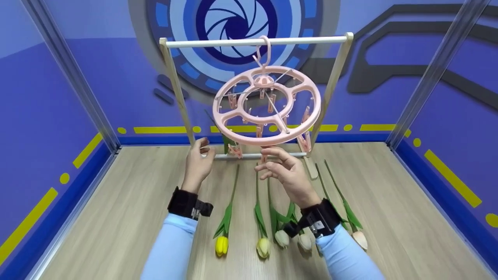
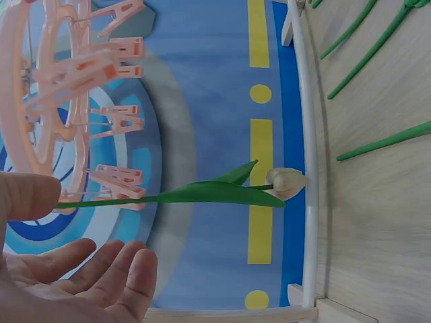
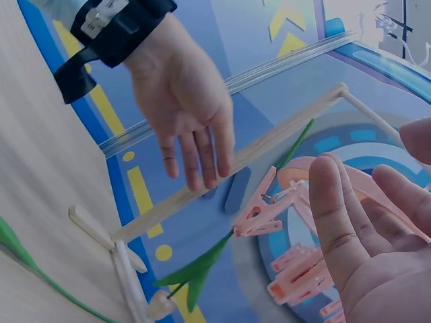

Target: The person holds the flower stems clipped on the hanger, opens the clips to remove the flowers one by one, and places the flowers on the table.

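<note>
A white tulip (image 2: 286, 183) hangs head down from a pink clothes-peg (image 3: 259, 214) on a round pink peg hanger (image 1: 233, 132). The peg pinches its green stem, and its leaves (image 3: 195, 269) point downward. My left hand (image 1: 196, 165) is beside the hanger's left side, fingers extended and nothing held. It also appears in the right wrist view, palm visible. Under the hanger's front rim, my right hand (image 1: 286, 173) has loosely bent fingers and holds nothing. In the head view, the hanger and left hand partly hide the hanging tulip.
The hanger hooks over the white top bar (image 1: 218, 42) of a wooden stand (image 1: 176, 85). On the wooden tabletop (image 1: 144, 186) lie a yellow tulip (image 1: 221, 246), a pale yellow tulip (image 1: 263, 248), a peach tulip (image 1: 360, 239) and white tulips (image 1: 282, 238), some partly covered by the right forearm.
</note>
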